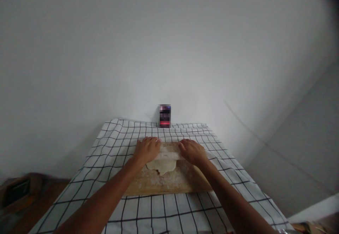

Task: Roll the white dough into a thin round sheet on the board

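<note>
White cloth [157,209] with black grid lines, cream dough [166,167], tan board [169,187], grey-white wall [164,50]

the left hand [148,148] and right hand [192,151] grip the two ends of a pale rolling pin [168,154], which lies across a ragged piece of dough [164,167] on a floury wooden board [150,188]. the board rests on a white checked cloth [111,152], and near the cloth's far edge a small dark object [165,116], blurred over, stands upright by the pale wall [164,50].
</note>
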A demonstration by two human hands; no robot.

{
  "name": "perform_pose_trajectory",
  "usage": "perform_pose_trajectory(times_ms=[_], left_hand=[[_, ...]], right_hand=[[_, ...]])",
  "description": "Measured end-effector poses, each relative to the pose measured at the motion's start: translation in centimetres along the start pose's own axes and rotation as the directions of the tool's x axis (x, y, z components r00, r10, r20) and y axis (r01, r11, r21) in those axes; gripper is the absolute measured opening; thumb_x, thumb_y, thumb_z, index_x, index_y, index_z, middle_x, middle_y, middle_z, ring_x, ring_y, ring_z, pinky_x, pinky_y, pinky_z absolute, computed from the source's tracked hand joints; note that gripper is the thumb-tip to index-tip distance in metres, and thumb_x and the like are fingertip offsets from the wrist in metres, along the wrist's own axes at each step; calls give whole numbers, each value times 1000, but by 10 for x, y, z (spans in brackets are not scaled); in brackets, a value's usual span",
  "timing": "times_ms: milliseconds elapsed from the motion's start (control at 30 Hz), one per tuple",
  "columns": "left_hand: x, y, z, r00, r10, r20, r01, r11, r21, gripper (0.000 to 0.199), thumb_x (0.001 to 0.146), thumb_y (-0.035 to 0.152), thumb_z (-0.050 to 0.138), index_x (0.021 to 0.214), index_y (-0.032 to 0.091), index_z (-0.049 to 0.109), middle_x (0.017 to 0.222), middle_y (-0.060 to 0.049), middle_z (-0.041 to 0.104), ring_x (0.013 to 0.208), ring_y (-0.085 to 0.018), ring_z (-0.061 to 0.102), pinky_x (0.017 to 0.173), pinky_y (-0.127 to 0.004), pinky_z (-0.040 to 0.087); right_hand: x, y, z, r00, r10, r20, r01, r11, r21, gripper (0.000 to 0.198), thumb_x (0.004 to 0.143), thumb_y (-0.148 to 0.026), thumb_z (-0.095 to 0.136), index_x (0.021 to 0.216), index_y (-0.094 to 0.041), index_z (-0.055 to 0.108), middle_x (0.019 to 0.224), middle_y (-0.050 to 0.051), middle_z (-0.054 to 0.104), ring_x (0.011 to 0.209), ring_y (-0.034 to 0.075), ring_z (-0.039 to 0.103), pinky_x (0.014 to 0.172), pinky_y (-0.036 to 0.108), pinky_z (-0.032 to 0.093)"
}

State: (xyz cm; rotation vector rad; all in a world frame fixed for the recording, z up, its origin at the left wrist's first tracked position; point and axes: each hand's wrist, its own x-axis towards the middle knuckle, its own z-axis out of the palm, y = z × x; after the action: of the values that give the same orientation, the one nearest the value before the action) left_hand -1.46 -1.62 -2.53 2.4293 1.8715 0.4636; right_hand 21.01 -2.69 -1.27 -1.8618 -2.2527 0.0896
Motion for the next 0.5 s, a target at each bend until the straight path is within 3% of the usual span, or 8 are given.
perform_pose_trajectory(times_ms=[133,267,500], left_hand=[[-6,1,-1,1000,-4,-15,3,1000,-8,42,106,38,31,118,22,68,128,-11,71,126,-28,58,109,-43,38],[14,-2,-5,999,-46,-29,46,999,-10,43,105,40,33,112,22,71,121,-10,74,117,-27,64,101,-38,44],[51,-12,-2,987,-142,-74,144,989,17,54,107,43,25,100,16,72,107,-15,77,103,-26,71,88,-36,49]], right_hand=[[-10,-4,0,999,-1,-32,1,1000,-21,42,105,-34,30,107,-20,69,116,12,73,111,26,66,92,35,46],[17,-6,-6,999,40,-27,-40,999,-2,44,104,-41,33,110,-22,72,116,12,75,106,26,69,85,34,48],[58,-5,-8,998,58,8,-58,998,-21,43,104,-44,35,120,-23,70,119,12,74,110,26,69,89,36,47]])
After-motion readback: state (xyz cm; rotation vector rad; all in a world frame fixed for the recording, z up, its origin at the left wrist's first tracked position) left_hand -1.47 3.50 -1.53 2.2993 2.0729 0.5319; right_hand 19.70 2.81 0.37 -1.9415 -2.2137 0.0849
